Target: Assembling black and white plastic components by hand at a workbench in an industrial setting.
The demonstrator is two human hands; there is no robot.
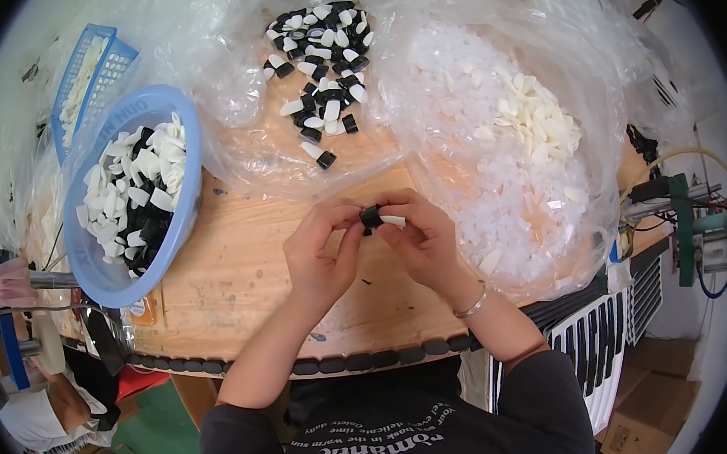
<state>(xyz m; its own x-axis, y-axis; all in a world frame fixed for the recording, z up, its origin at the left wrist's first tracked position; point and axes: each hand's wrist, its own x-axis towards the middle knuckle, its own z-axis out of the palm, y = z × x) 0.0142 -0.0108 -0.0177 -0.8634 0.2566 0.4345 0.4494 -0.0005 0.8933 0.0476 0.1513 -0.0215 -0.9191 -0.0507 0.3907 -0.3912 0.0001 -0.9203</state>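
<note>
Over the middle of the wooden table my two hands meet at one small part. My left hand (pixel 319 254) pinches a short black plastic cap (pixel 370 217) between thumb and fingers. From its right side sticks a white tongue-shaped piece (pixel 394 221), pinched by my right hand (pixel 426 239). How deep the white piece sits in the cap is hidden by my fingers. Ahead of my hands lies a pile of similar black-and-white parts (pixel 331 110) on clear plastic. A blue basin (pixel 196 155) at the left holds more white pieces and black caps.
Clear plastic bags (pixel 424 69) spread across the back and right of the table (pixel 238 262). On the right lie translucent flat pieces (pixel 516 206) and a heap of cream-white pieces (pixel 539 119). A blue basket (pixel 115 54) stands behind the basin. Dark padding (pixel 365 361) lines the near edge.
</note>
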